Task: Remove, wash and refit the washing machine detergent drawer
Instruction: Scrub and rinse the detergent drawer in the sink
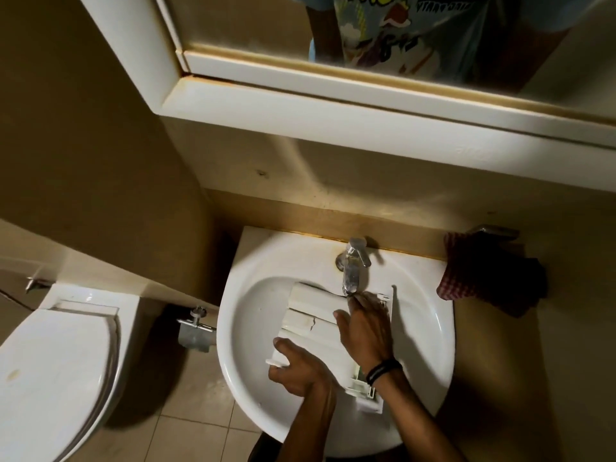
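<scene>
The white plastic detergent drawer [316, 316] lies across the bowl of the white basin [253, 331], its far end under the chrome tap [352, 271]. My left hand [295, 368] grips the drawer's near left edge, thumb on top and fingers curled beneath. My right hand [365, 323] lies flat on the drawer's right half, fingers stretched toward the spout and touching the surface there. A black band circles the right wrist. Whether water is running I cannot make out.
A dark red checked cloth [483, 278] hangs on the wall right of the basin. A closed white toilet [56, 361] stands at the left, with a metal valve [195, 331] between it and the basin. A mirrored cabinet [333, 95] juts out overhead.
</scene>
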